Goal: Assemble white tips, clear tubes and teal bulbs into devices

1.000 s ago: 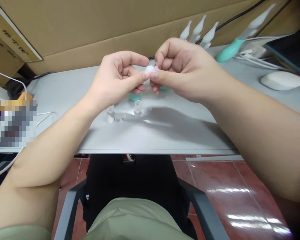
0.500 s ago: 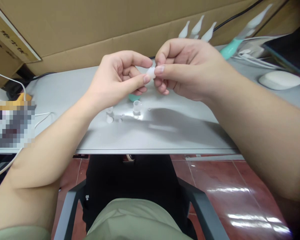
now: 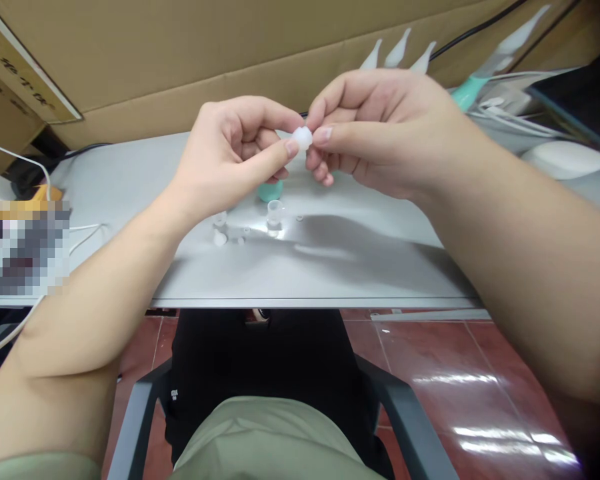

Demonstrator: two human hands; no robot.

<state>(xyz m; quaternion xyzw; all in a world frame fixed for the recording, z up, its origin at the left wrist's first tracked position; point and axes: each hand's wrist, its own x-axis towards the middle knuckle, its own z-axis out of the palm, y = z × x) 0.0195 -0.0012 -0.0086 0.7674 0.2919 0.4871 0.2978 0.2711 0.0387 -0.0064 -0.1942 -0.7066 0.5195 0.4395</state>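
Note:
Between the fingertips of both hands, above the grey desk, is a small white translucent plastic piece [image 3: 303, 138]. My left hand [image 3: 245, 143] pinches it from the left with thumb and forefinger. From the right, my right hand [image 3: 375, 133] pinches the same piece, its other fingers curled below. Under the hands a green rounded bulb [image 3: 270, 192] shows in part. Nearer me stand a clear small cup [image 3: 275, 217] and a second clear part [image 3: 220, 220] with a white piece [image 3: 221, 238] beside it. Tiny white bits [image 3: 241, 241] and a small ring [image 3: 299, 218] lie nearby.
White pointed nozzles [image 3: 397, 50] rise behind my right hand. A green-and-white nozzle-tipped bulb [image 3: 473, 90] leans at the back right, near white cables and a white mouse [image 3: 565, 160]. Cardboard [image 3: 180, 67] walls the back of the desk [image 3: 355, 280]. A blurred-out item [image 3: 25, 250] lies left.
The white piece has turned a little between my fingers and shows more of its face. My right hand has shifted slightly up. More of the green bulb is visible.

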